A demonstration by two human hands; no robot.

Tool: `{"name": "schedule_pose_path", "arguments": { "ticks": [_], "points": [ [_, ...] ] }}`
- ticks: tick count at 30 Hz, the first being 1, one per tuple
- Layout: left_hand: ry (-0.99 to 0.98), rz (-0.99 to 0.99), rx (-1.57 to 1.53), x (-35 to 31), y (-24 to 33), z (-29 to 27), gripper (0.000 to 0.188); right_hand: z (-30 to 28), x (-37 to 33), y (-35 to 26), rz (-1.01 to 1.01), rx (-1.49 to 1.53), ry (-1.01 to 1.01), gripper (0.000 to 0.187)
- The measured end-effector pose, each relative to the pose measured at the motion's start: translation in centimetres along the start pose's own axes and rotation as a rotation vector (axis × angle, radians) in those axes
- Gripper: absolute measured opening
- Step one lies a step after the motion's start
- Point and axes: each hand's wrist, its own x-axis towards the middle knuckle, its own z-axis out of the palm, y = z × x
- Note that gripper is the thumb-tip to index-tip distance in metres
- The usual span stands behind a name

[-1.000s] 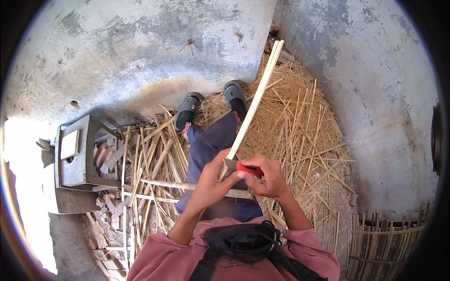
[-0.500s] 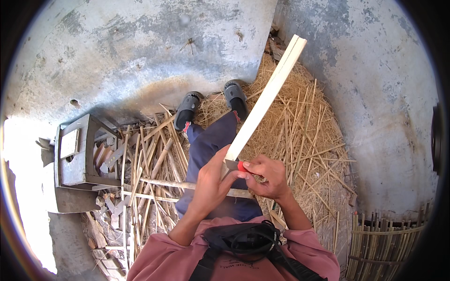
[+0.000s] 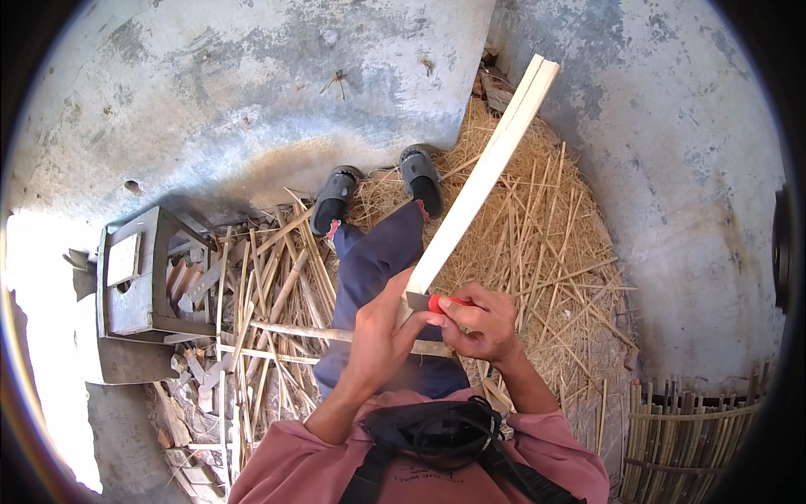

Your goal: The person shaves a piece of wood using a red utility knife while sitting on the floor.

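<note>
Closed around the lower end of a long pale strip of split wood or bamboo (image 3: 483, 181) is my left hand (image 3: 378, 336). The strip slants up and away to the right, with a lengthwise split near its far end. My right hand (image 3: 483, 323) grips the red handle of a small knife (image 3: 437, 303). Its short grey blade lies against the strip's near end, by my left thumb. The fingers hide part of the handle and the lowest end of the strip.
A round stick (image 3: 294, 330) crosses by my legs. Cut sticks (image 3: 260, 294) and straw-like shavings (image 3: 504, 227) cover the floor. An old wooden box (image 3: 147, 269) stands left, a slatted basket-like piece (image 3: 680, 441) lower right. Grey walls (image 3: 252, 92) rise ahead and right.
The strip has shifted slightly, its far end moving a little right and away. The knife and my right hand have moved slightly right and nearer to me.
</note>
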Motion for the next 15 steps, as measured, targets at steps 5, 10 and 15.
{"name": "schedule_pose_path", "arguments": {
  "ticks": [5,10,15],
  "points": [
    [0.004,-0.023,-0.012,0.04,0.41,0.00,0.053,0.07,0.06,0.04,-0.008,-0.011,0.009,0.042],
    [-0.001,-0.031,-0.021,0.06,0.38,-0.01,0.051,0.01,0.03,0.08,-0.017,-0.043,0.008,0.043],
    [-0.044,-0.066,-0.034,0.08,0.51,-0.18,0.047,0.08,-0.16,0.13,-0.015,-0.075,0.012,0.043]
  ]
}}
